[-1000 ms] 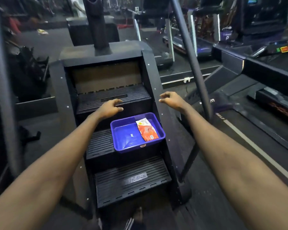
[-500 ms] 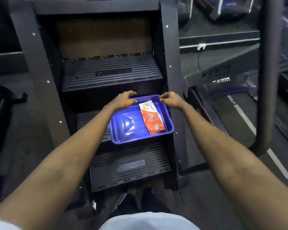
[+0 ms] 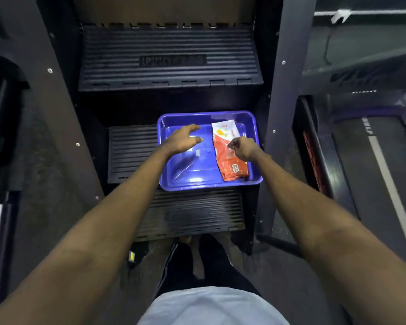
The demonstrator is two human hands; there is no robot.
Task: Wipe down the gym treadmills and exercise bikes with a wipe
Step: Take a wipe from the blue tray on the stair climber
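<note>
Right hand (image 3: 244,148) now over wipe packet (image 3: 231,168)

Dim overall, lit from above, perhaps by one ceiling lamp. White glare patches in the blue tray (image 3: 209,186). Print on the wipe pack (image 3: 232,170) smeared by motion blur. Gaps between the steps (image 3: 169,43) lost in shadow. Wide-angle bending toward darker edges.
</note>
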